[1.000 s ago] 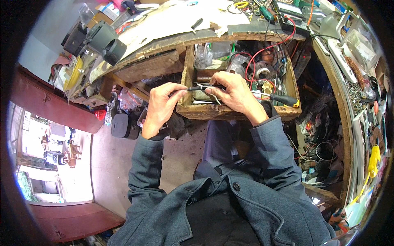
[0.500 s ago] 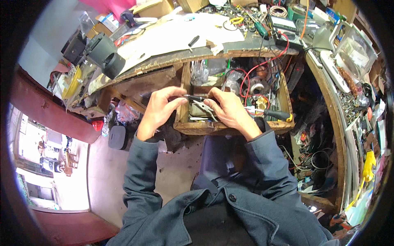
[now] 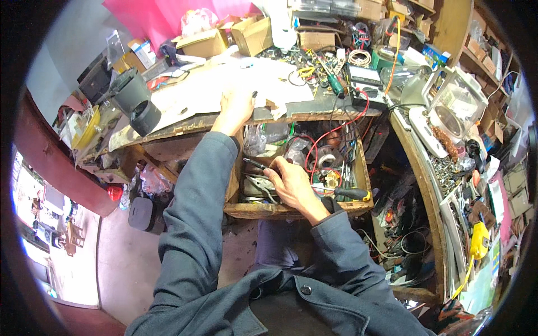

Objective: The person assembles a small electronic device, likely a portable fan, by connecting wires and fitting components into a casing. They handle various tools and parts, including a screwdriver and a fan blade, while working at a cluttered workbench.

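Observation:
My right hand [image 3: 290, 183] is over the open wooden drawer [image 3: 297, 209], its thumb and fingers closed on a slim black pen [image 3: 256, 163] with a pale, pointed tip facing left. My left hand [image 3: 236, 107] reaches up to the white sheet [image 3: 196, 89] on the workbench. Its fingers are curled round a short black cap-like piece [image 3: 255, 94], of which only one end shows beside them; glare washes out the fingers. Under the right hand, pliers [image 3: 262, 186] lie in the drawer. A black and yellow screwdriver [image 3: 353, 194] rests across its right side.
A red cable [image 3: 342, 130] runs from the bench into the drawer. A dark cup-shaped part [image 3: 145, 117] stands at the bench's left edge. Green-handled pliers [image 3: 335, 85] lie among clutter behind. The right-hand bench holds a clear container [image 3: 455, 106] and a yellow tool [image 3: 479, 239].
My left hand has left the pen and moved up and forward onto the bench, to the black piece lying there. My right hand keeps the pen above the drawer. The view has tilted up.

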Available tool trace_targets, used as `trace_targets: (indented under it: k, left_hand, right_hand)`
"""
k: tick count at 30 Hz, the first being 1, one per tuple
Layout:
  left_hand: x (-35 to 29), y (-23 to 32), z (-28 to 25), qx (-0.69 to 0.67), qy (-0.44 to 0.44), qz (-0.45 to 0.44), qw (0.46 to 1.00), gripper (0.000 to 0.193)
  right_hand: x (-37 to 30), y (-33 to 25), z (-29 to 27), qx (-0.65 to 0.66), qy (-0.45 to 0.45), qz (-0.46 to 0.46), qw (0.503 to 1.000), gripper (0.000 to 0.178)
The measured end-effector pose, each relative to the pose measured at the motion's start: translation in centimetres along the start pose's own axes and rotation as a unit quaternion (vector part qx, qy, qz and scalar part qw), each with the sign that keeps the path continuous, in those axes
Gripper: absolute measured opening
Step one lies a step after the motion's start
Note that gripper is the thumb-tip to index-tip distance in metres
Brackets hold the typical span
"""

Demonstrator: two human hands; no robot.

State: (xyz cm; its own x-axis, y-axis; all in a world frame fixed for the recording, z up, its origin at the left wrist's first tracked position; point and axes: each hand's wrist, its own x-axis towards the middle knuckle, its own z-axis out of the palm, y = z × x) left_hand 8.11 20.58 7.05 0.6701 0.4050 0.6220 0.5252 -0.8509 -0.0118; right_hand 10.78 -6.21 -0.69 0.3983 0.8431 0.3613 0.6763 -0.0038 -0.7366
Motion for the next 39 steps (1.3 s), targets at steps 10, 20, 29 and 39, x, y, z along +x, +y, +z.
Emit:
trace_targets:
  k: [10,20,29,39]
  left_hand:
    - [-1.9,1.6,-4.4,-0.419,-0.015,-0.135,0.898,0.024]
    - [-12.7,2.7,-8.5,-0.768,-0.041,-0.24,0.593,0.01]
    - [-15.4,3.8,-9.0,-0.772,-0.049,-0.241,0.586,0.014]
    - [-18.9,8.3,-9.7,-0.796,-0.07,-0.258,0.542,0.022]
  right_hand:
    - [-0.2,-0.2,-0.6,0.105,0.142,0.037,0.984,0.021]
    - [-0.5,-0.5,0.0,0.15,0.166,-0.083,0.971,0.016]
    - [-1.7,-1.1,-1.0,0.105,0.127,-0.117,0.979,0.019]
    - [-4.4,-2.9,-1.8,0.057,0.14,-0.128,0.98,0.015]
